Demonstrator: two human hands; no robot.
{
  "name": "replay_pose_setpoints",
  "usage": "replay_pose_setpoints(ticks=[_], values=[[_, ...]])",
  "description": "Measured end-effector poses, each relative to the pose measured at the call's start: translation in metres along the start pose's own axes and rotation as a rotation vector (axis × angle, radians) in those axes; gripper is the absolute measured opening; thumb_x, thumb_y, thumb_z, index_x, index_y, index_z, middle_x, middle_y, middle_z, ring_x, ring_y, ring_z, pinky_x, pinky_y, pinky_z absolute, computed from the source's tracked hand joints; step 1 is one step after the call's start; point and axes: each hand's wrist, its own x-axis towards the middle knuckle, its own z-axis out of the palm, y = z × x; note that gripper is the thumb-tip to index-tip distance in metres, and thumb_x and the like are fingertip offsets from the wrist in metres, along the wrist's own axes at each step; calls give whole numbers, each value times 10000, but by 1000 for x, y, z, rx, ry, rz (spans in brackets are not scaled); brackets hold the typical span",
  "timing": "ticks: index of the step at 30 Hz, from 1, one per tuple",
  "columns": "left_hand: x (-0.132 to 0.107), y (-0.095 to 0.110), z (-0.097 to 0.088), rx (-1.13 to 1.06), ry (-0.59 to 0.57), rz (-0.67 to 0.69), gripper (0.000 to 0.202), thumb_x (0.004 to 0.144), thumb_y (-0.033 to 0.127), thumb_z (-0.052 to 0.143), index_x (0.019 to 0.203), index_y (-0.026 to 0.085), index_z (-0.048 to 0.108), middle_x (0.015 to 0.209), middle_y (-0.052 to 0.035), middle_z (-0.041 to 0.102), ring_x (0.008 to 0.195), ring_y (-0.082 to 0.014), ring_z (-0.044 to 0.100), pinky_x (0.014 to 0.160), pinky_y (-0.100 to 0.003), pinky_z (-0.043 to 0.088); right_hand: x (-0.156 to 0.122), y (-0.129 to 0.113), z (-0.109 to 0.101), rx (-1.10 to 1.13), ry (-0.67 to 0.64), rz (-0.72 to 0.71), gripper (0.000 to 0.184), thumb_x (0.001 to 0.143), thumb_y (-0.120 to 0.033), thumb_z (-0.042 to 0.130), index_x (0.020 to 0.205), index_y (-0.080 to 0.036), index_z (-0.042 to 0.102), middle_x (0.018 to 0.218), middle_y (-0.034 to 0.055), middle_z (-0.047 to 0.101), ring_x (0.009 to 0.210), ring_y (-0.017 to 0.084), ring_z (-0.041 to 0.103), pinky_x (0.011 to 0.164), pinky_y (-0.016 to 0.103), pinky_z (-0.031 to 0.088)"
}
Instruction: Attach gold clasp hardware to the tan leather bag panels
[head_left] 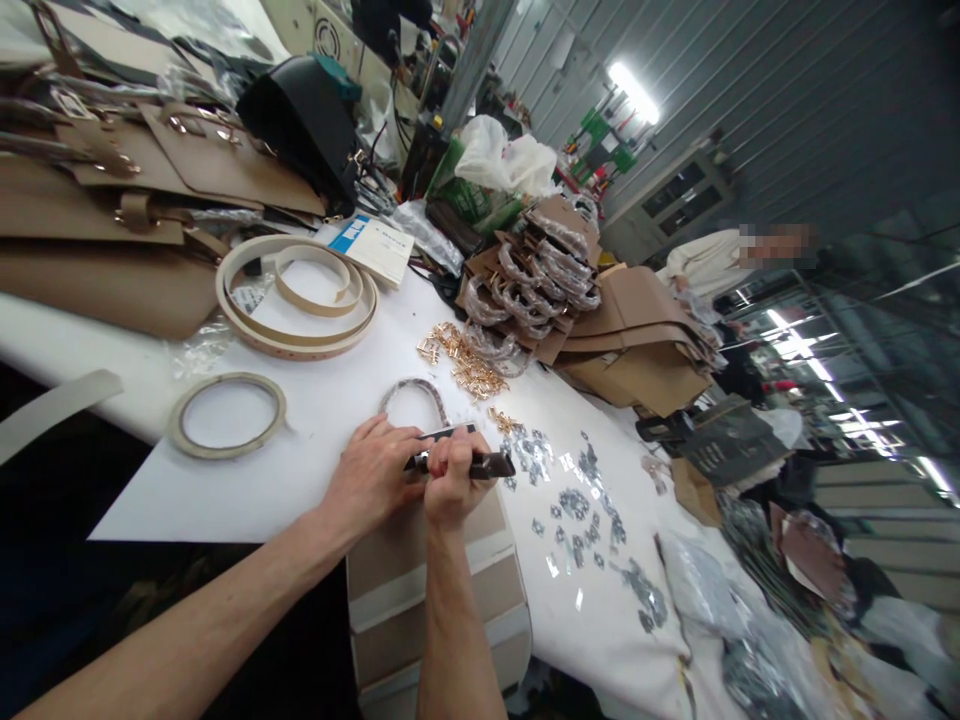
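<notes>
My left hand [371,470] and my right hand [450,478] meet at the table's near edge. Both are closed on a dark, narrow tool or strap piece [480,463] held level between them. A plastic-wrapped curved handle [416,392] lies just beyond my left hand. Under my hands sits a tan bag panel with white strips [435,590]. Small gold metal fittings [465,365] lie in a heap beyond, and several silvery scraps [577,505] are scattered to the right.
A tape ring [225,415] and coiled tan straps [296,295] lie at left on the white table [300,470]. Tan bags [112,210] are piled far left, wrapped handles [536,275] and tan panels [637,345] at the back. A person [720,262] stands far right.
</notes>
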Motion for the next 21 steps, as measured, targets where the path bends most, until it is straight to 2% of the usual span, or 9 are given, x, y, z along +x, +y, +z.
replay_pose_setpoints(ticks=[4, 7, 10, 13, 15, 18, 21], values=[[1, 5, -6, -20, -31, -20, 247, 862, 156, 624, 1021, 294, 754, 1153, -20, 791, 1077, -267, 688, 1174, -528, 363, -5, 13, 1, -208, -36, -109, 418, 1001, -357, 601, 641, -223, 436, 566, -63, 422, 515, 107, 417, 542, 279, 361], [0, 5, -8, -25, -31, -7, 254, 861, 154, 632, 1055, 286, 727, 1067, -24, 794, 1019, -262, 687, 1154, -513, 381, -2, 11, 0, -296, -86, -136, 412, 978, -322, 633, 628, -216, 443, 574, -61, 432, 533, 104, 418, 566, 280, 358], [-1, 2, -4, -7, 4, -11, 262, 837, 264, 737, 1096, 268, 698, 1030, -40, 785, 1007, -275, 687, 1149, -516, 389, 10, -8, -2, -195, -98, -60, 373, 956, -330, 657, 655, -214, 468, 562, -74, 413, 507, 95, 395, 534, 263, 353], [-1, -1, 1, 21, 28, -42, 432, 778, 430, 835, 1127, 230, 674, 1019, -70, 776, 1011, -296, 693, 1145, -528, 400, 27, -32, 1, 55, -54, 13, 292, 940, -332, 664, 736, -222, 488, 549, -103, 360, 445, 75, 326, 456, 228, 284], [0, -1, 2, 39, 22, -44, 514, 755, 481, 858, 1155, 221, 665, 1036, -78, 773, 1025, -301, 696, 1143, -526, 405, 37, -41, 6, 190, -70, 71, 309, 928, -325, 674, 730, -225, 459, 536, -119, 310, 414, 60, 264, 420, 209, 221], [0, 1, 1, 62, 13, -45, 469, 764, 477, 850, 1114, 221, 670, 1010, -74, 765, 1022, -298, 698, 1138, -514, 413, 42, -37, 14, 209, -146, 166, 362, 911, -347, 709, 699, -220, 443, 522, -124, 292, 406, 50, 239, 401, 200, 186], [0, 2, -2, 68, 17, -42, 362, 792, 413, 816, 1055, 214, 667, 967, -70, 753, 1014, -295, 698, 1141, -503, 415, 39, -22, 20, 123, -153, 202, 421, 923, -416, 705, 672, -220, 430, 512, -118, 310, 407, 53, 256, 400, 209, 209]])
